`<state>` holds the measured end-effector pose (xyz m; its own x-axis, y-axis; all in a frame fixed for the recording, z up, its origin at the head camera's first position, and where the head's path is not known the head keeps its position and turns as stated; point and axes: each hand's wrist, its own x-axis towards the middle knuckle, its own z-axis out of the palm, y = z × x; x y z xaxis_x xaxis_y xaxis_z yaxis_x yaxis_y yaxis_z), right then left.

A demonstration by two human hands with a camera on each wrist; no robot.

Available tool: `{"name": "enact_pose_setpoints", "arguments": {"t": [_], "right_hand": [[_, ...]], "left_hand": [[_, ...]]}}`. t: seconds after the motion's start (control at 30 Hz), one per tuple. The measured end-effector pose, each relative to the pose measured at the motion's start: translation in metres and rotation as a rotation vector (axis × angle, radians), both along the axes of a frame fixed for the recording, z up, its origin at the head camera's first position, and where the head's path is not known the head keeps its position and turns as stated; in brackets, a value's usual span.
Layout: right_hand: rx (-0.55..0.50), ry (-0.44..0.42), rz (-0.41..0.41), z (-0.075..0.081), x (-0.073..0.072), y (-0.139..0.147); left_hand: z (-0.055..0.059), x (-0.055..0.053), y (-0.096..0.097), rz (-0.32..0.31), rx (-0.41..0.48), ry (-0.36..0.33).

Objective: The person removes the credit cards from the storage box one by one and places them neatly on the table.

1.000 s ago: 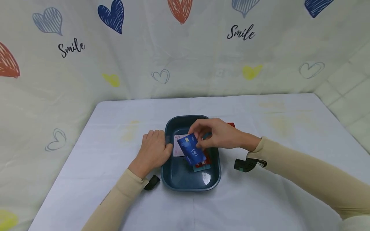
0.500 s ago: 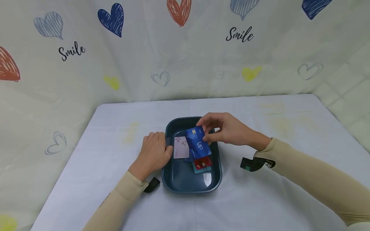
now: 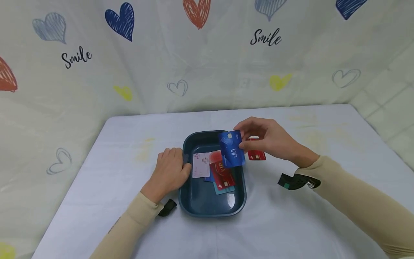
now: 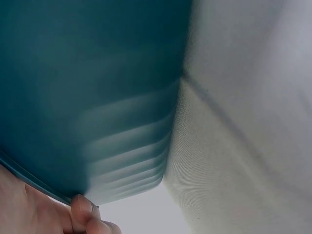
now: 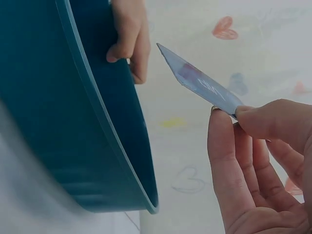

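My right hand (image 3: 268, 138) pinches a blue VIP card (image 3: 233, 153) by its right edge, above the right wall of a dark teal tray (image 3: 213, 214). The right wrist view shows the card (image 5: 200, 83) tilted between thumb and fingers. At the tray's left rim my left hand (image 3: 169, 172) grips the edge, thumb inside; the left wrist view has its fingertips (image 4: 84, 207) curled beneath the rim. Inside the tray lie a pale pink card (image 3: 201, 165) and an overlapping pile with a red VIP card (image 3: 222, 176), a light teal card (image 3: 223, 190) and a mostly covered blue card.
A red card (image 3: 257, 154) lies on the white-covered table (image 3: 291, 223) right of the tray, partly behind my right hand. Behind the table hangs a cloth (image 3: 220, 57) printed with hearts and "Smile". A small dark wrist camera (image 3: 292, 181) hangs under my right sleeve.
The blue VIP card has moved right and up with my right hand, away from the pile. The red VIP card and the red card on the table now show more. My left hand stays on the rim.
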<state>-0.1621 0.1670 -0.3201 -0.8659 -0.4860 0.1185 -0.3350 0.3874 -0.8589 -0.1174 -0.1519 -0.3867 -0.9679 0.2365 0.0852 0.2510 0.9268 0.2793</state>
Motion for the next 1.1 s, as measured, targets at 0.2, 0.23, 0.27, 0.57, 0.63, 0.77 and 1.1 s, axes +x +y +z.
{"name": "enact_pose_setpoints", "arguments": {"t": [0.2, 0.23, 0.27, 0.57, 0.63, 0.77, 1.1], "right_hand": [[-0.014, -0.043, -0.103, 0.002, 0.005, 0.01], [-0.015, -0.05, -0.119, 0.001, 0.006, 0.012], [-0.016, -0.053, -0.131, 0.001, 0.007, 0.013], [-0.062, -0.037, -0.194, -0.001, 0.007, 0.03], [-0.081, -0.04, -0.204, -0.001, 0.007, 0.033], [-0.115, -0.043, -0.228, -0.003, 0.006, 0.04], [-0.113, -0.084, -0.289, -0.01, 0.003, 0.054]], "left_hand": [[-0.001, 0.0, 0.001, 0.001, 0.005, -0.009], [-0.001, 0.001, 0.001, 0.0, 0.006, -0.011], [-0.001, 0.001, 0.001, -0.001, 0.01, -0.013], [0.002, 0.001, -0.001, 0.0, 0.016, -0.025], [0.002, 0.001, -0.001, 0.0, 0.013, -0.027], [0.002, 0.001, -0.002, -0.003, 0.012, -0.021], [0.001, 0.001, -0.002, -0.004, 0.016, -0.016]]}}
